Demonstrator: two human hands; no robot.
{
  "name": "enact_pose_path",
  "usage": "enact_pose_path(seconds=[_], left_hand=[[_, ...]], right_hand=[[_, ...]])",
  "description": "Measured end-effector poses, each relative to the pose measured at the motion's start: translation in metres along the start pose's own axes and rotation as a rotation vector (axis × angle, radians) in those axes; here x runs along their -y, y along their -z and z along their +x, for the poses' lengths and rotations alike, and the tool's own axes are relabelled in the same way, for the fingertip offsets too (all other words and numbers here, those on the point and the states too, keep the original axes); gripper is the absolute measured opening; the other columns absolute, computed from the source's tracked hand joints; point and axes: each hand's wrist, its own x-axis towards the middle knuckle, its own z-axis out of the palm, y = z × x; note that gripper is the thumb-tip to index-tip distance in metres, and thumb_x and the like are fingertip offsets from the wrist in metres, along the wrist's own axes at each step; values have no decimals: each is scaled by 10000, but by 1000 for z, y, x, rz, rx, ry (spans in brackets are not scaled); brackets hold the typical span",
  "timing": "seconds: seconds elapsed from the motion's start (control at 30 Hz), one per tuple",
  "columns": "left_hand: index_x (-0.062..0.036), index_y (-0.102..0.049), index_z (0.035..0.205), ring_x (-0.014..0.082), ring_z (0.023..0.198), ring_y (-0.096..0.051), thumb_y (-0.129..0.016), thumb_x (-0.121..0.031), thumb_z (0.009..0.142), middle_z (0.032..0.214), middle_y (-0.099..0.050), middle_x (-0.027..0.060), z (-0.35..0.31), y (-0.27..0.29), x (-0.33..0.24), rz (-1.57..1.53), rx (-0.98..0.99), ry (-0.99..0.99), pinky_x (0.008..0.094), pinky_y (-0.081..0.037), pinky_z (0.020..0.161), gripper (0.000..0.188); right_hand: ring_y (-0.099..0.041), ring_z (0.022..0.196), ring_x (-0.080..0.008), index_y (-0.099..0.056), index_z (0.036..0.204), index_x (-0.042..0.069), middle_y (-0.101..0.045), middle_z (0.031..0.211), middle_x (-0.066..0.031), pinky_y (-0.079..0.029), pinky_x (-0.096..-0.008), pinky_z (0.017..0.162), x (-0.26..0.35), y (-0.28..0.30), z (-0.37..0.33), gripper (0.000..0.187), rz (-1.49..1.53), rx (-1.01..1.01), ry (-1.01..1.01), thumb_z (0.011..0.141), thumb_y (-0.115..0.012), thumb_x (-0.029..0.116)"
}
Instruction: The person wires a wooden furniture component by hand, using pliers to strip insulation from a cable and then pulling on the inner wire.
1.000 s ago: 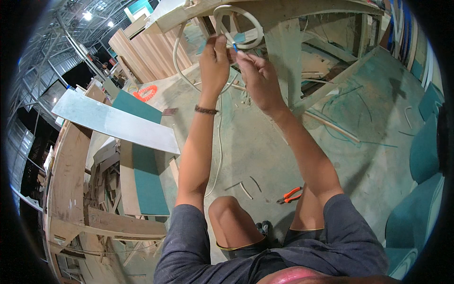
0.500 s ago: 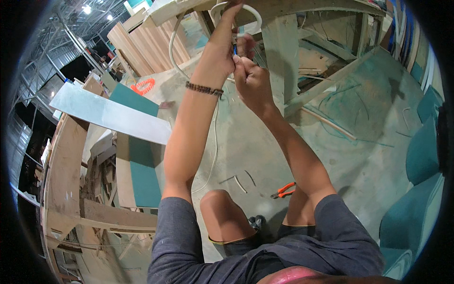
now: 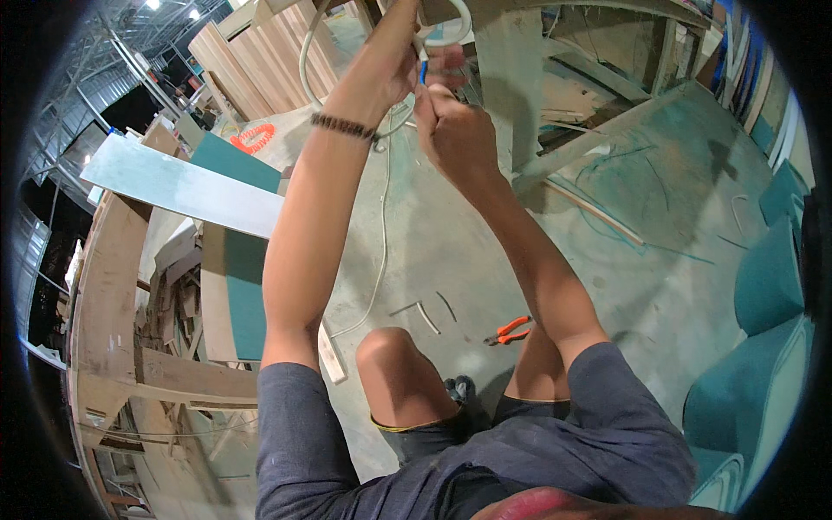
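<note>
Both my hands are close together at the top, in front of a wooden frame. My left hand (image 3: pixel 403 61) is closed around a thick white cable (image 3: pixel 467 19) that loops to its right; its fingers are partly blurred. A short blue wire (image 3: pixel 423 72) comes out of the cable's end between the two hands. My right hand (image 3: pixel 457 128) is a fist just below, thumb and fingers pinching the blue wire's lower end. On the floor by my right leg lie pliers (image 3: pixel 509 331) with orange handles.
Cable scraps (image 3: pixel 428 318) lie on the floor ahead of my knees. To the left stand a wooden frame (image 3: pixel 108 295) and a pale board (image 3: pixel 182 186). Green curved panels (image 3: pixel 767 286) line the right. An orange coiled hose (image 3: pixel 253 137) lies farther off.
Both hands have shifted slightly left and up in the picture, and the view has moved a little too. More of the blue wire now shows between the hands.
</note>
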Motion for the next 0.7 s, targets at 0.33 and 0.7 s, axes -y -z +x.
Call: enact_pose_path(seconds=[0.33,0.7], left_hand=[[-95,-647,1034,118,522,-514,-662,-546,928,723,-551,23,46,9,17,19,-413,-117,272,-404,390,463],[15,-462,1355,258,954,-665,-767,-399,907,1108,-663,137,3,42,38,322,-300,-742,399,-563,839,682]], right_hand=[[-652,554,-410,-594,887,37,-601,595,-199,-508,-479,494,19,3,-22,238,96,12,-25,1017,-572,235],[-585,1068,-444,-555,1295,-70,-578,1193,-282,-454,-505,977,-56,7,-63,512,83,-108,-59,1006,-590,351]])
